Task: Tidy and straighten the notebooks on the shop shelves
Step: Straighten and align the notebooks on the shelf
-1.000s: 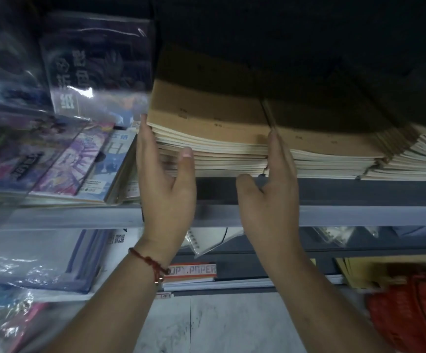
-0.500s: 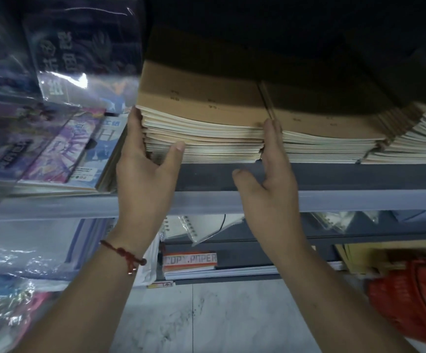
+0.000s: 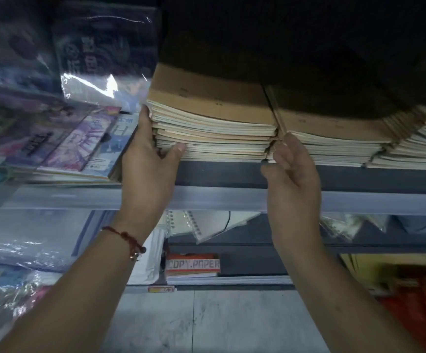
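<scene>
1. Dim shop aisle; grey shelf (image 3: 232, 174) at chest height, pale floor tiles (image 3: 206, 322) below.
2. Left hand (image 3: 148, 169): fingers straight and together, flat against the left side of the left stack (image 3: 214, 133); thumb (image 3: 175, 151) bent across the lower front edge of the pages. Contact is a press against the stack, not a wrapped grip.
3. Right hand (image 3: 292, 174): fingers loosely curled, tips at the seam where the left stack meets the middle stack (image 3: 334, 138). Whether they pinch a cover edge there I cannot tell. Thumb sits low, in front of the shelf lip.
4. Red cord (image 3: 124, 236) on my left wrist.
5. Notebooks: brown kraft covers, cream page edges facing me, lying flat on the shelf. Left stack sits between my two hands; its layers are slightly uneven at the front. Middle stack touches it on the right.
6. Third stack (image 3: 415, 146) further right, touching the middle one, edges fanned and stepped.
7. Left of my left hand: wrapped booklets (image 3: 74, 141) with purple and blue covers, lying overlapped on the same shelf, just beside the left stack. Glare on the plastic; print unreadable.
8. Lower shelf: spiral pads (image 3: 206, 225) tilted, and a pack (image 3: 192, 264) labelled COPY PAPER beneath them.
9. Bottom right: red object (image 3: 420, 309), blurred; cannot identify.
10. Upper area above the stacks is dark; nothing resolvable.
</scene>
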Tool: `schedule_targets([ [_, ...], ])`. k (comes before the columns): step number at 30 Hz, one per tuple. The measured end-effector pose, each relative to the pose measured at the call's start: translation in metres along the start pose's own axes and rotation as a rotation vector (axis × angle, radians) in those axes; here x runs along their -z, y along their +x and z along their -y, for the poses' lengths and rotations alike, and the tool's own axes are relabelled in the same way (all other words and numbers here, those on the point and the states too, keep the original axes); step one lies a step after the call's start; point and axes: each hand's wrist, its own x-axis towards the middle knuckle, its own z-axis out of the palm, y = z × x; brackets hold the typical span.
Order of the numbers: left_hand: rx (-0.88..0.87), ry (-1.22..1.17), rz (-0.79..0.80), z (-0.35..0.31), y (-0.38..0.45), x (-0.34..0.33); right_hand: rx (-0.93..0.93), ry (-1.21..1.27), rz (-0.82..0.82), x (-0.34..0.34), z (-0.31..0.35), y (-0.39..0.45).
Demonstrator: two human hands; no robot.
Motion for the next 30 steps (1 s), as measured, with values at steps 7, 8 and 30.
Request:
schedule_targets([
  [7,-0.043,0.087,-0.147,-0.006,-0.008,-0.01,-0.016,-0.071,0.09,-0.012,0.0,-0.001],
  [8,-0.052,0.095,-0.147,-0.006,-0.009,-0.01,-0.007,-0.087,0.087,-0.013,-0.003,-0.002],
  [30,-0.412,0.29,-0.371,0.007,0.0,-0.022,0.448,-0.445,0.241,0.019,-0.034,0.032],
])
